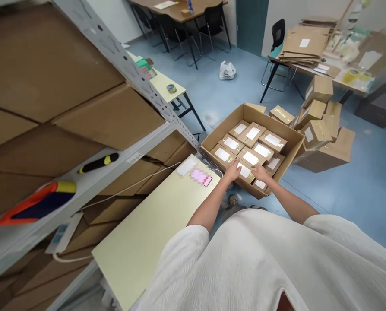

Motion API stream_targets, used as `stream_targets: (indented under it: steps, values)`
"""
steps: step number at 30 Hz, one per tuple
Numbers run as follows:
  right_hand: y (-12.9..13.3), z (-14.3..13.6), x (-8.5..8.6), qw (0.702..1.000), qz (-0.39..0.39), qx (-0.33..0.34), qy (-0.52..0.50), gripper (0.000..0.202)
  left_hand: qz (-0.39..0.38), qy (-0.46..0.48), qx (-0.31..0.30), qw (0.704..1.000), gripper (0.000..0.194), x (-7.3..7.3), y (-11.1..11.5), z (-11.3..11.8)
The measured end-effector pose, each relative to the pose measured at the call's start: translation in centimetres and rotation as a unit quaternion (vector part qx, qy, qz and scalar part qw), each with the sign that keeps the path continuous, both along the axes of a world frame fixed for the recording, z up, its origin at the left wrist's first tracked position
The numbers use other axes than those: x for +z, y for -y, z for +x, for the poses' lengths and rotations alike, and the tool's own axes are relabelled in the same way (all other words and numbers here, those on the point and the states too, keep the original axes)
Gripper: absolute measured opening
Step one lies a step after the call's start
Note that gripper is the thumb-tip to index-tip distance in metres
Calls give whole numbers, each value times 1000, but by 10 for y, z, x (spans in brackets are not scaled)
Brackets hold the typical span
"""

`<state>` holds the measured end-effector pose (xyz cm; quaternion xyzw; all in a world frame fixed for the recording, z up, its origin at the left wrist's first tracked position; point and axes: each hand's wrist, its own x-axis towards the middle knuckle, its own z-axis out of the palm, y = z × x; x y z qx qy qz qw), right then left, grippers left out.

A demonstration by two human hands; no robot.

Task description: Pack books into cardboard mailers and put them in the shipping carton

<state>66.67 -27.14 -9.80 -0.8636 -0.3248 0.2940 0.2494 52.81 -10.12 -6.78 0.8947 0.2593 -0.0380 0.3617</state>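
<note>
White shirt (261,259) nearest, bottom of frame. Left hand (233,170) and right hand (261,173) apart, clamped on opposite ends of a labelled box (245,170), right of centre, inside an open carton (272,122). Risk, in my judgement: neighbouring boxes (262,150) sit close (finger room looks scant), so uneven grip could tilt it, or rubbing could scuff its label.

Place: packing storeroom | metal rack (134,158) of cartons (112,116) | flattened cardboard (295,48) | tape rolls (350,77) | labelled boxes (253,133)
</note>
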Motion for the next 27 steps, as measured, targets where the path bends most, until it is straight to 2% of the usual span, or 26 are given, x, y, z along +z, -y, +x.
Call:
stream_targets:
  steps: [8,15,18,21,27]
  values:
    - [18,-14,-8,996,26,81,15,39,-8,42,82,996,54,5,49,-48]
    - [-7,-54,-12,979,112,165,45,37,22,47,153,987,52,12,64,-118]
    - [-27,-85,-11,967,135,209,54,36,32,47,189,980,52,14,68,-157]
    - [-48,-128,-7,957,145,245,49,37,36,46,229,972,53,17,70,-205]
    - [-76,-246,-2,934,155,319,32,37,36,54,313,948,52,19,82,-330]
